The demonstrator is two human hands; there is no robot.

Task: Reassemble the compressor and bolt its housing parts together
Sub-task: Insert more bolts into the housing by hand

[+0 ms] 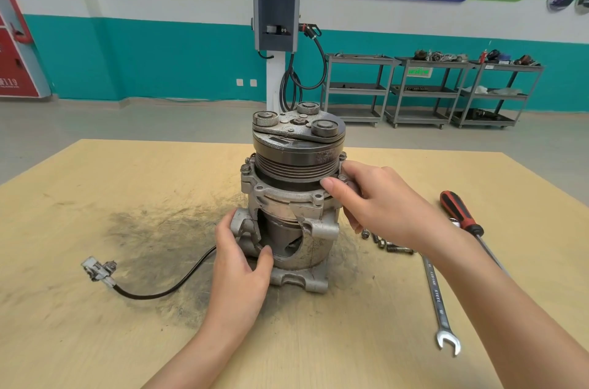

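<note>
Upright, grimy compressor (293,197) (housing cut away)

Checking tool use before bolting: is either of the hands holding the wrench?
No: the wrench lies untouched on the table while the left hand and right hand both grip the compressor.

we see a stained wooden table (95,197); on it stand the compressor (293,197) at centre, bolts (385,243), wrench (439,302) and screwdriver (462,216) at right.
</note>
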